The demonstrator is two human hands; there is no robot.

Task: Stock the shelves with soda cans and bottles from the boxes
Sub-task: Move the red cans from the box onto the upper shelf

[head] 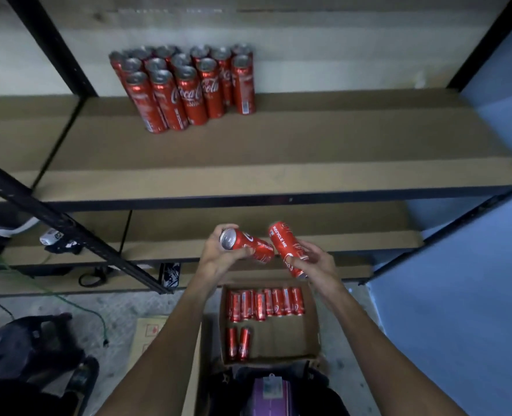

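Brown shelf board (pixel 308 139) w/ black frame carries upright shelf cans (pixel 185 85) at back-left, packed tight, prob. to save room. Below, left hand (pixel 218 256) curls round left can (pixel 248 244), tipped sideways. Right hand (pixel 317 261) grips right can (pixel 284 246), tilted. Both are above the open box (pixel 311 322), prob. one pair per trip.

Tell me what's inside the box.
Red cans lie on their sides in the box: a row at the far end, two nearer. Anything beneath them is hidden.
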